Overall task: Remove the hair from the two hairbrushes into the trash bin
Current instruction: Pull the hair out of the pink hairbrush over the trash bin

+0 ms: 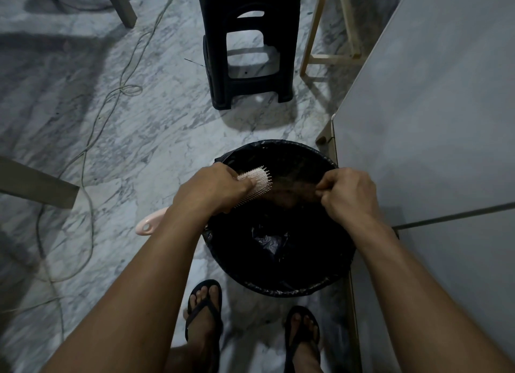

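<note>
Marble floor (156, 138), grey-veined and pretty dim, with a black plastic stool (248, 46) further back, a thin cable (92, 149) snaking along the left, and a grey cabinet (434, 116) on the right. The trash bin (281, 286) sits right against that cabinet, lined with a black bag; inside it's so dark I can only make out crumpled bag plastic at the bottom, can't tell what else is in there.

Both arms reach out over the bin. The left hand (211, 188) is clenched around a pale pink hairbrush (255, 181), bristles facing right, its handle mostly hidden under the wrist and forearm with just the end (147, 223) poking out. The right hand (345, 197) pinches a wispy clump of hair (292, 191) stretched between fingers and bristles, above the bin's opening. The hair is blurry against the dark bag. Feet in black flip-flops (204, 308) stand at the bottom edge.
</note>
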